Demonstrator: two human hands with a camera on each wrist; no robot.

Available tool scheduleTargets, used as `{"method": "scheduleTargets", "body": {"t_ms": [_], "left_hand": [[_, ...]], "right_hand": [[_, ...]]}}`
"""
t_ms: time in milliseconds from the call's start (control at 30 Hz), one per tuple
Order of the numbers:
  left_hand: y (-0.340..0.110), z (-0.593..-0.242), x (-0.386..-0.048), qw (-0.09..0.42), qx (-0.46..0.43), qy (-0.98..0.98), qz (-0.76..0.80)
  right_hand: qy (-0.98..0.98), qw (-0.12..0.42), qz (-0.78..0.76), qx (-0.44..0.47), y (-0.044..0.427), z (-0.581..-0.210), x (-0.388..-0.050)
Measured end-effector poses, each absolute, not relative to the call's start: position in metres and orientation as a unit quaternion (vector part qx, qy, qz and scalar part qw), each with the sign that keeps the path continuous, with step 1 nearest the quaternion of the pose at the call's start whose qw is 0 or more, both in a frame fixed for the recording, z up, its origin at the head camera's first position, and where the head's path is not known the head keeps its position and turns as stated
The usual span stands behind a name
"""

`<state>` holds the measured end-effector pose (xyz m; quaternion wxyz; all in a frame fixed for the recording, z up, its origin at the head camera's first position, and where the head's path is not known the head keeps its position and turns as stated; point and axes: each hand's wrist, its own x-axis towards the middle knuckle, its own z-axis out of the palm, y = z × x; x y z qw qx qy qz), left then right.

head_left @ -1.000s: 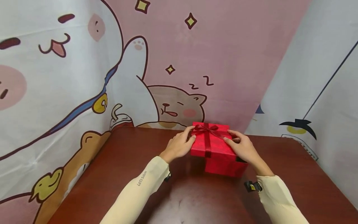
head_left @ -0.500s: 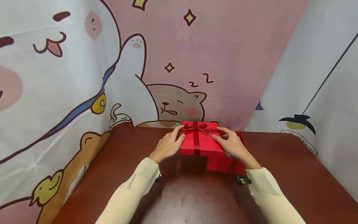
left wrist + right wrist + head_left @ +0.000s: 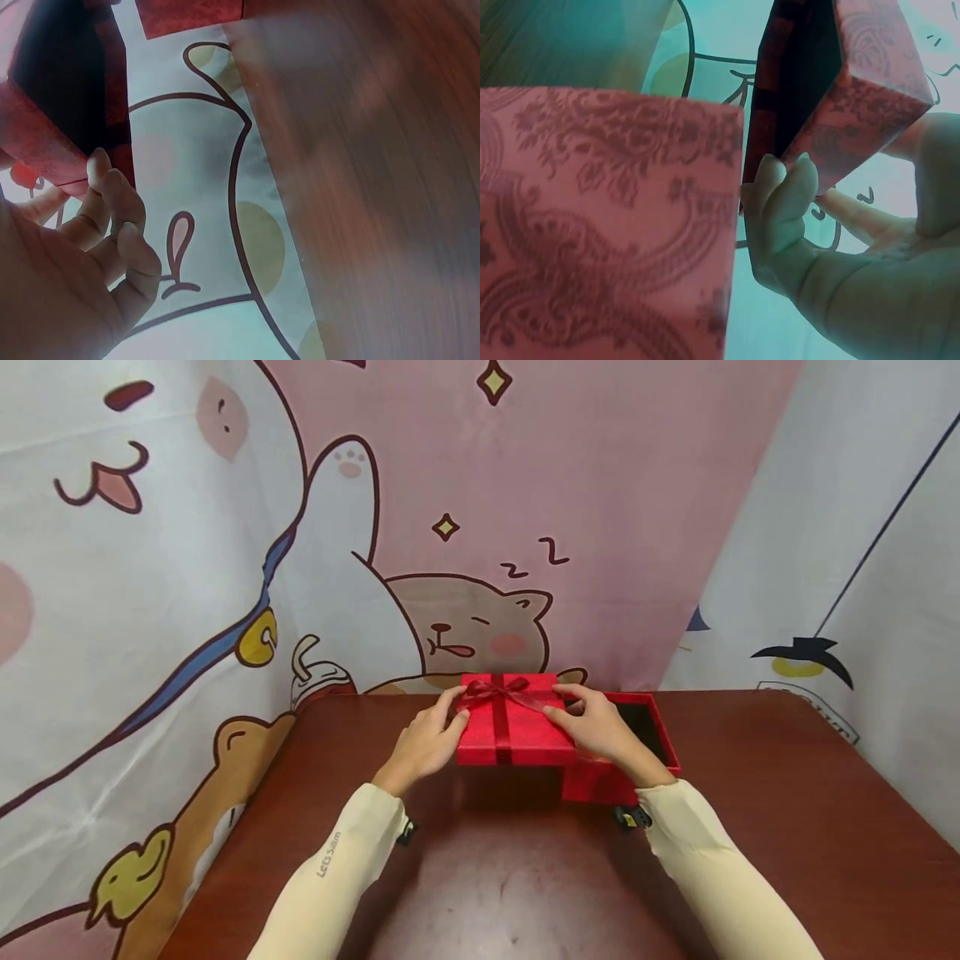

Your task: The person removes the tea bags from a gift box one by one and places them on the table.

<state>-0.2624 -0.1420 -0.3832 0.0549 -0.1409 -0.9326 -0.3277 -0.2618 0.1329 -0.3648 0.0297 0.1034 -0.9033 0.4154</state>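
Note:
Both hands hold a red gift box lid (image 3: 536, 732) with a dark red ribbon and bow, raised above the table. My left hand (image 3: 424, 737) grips its left edge; my right hand (image 3: 600, 727) grips the right edge. Below and to the right stands the red box base (image 3: 600, 782), open at the top with a dark inside, partly covered by the lid and right hand. In the left wrist view the fingers curl at the lid's rim (image 3: 45, 139). The right wrist view shows the patterned base wall (image 3: 607, 225) beside the right hand (image 3: 870, 255).
The brown wooden table (image 3: 480, 877) extends around the box. Behind it and at the left hangs a cartoon-printed cloth (image 3: 615, 510), close to the table's back edge.
Both hands have carried the lid leftward off the box base, so more of the base's dark opening shows on the right. The head view has shifted slightly.

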Motion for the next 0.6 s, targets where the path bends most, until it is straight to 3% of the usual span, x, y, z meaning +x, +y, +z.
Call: {"method": "scheduleTargets", "body": {"t_ms": [600], "left_hand": [[-0.180, -0.396, -0.261, 0.040, -0.140, -0.940, -0.307]], "right_hand": [[-0.903, -0.009, 0.412, 0.123, 0.099, -0.378, -0.268]]}}
